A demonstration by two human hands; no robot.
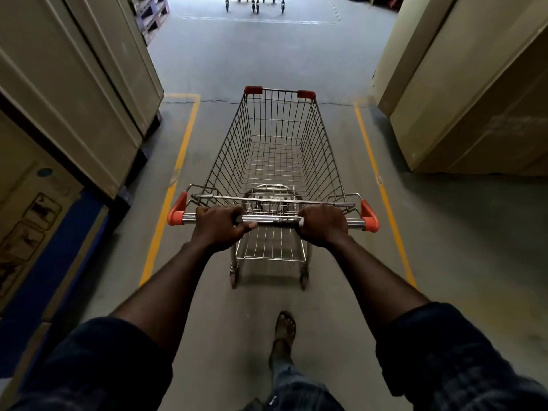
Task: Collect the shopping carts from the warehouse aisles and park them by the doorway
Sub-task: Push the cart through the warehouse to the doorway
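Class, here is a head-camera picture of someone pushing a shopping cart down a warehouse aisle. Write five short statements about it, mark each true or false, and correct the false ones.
1. The left hand and right hand both hold the handle bar of the shopping cart. True.
2. A cardboard box lies in the cart's basket. False: nothing shows inside the wire basket.
3. Other carts stand far ahead, at the top of the view. True.
4. The floor lines beside the cart are blue. False: they are yellow.
5. The visible foot wears a closed boot. False: it wears an open sandal.
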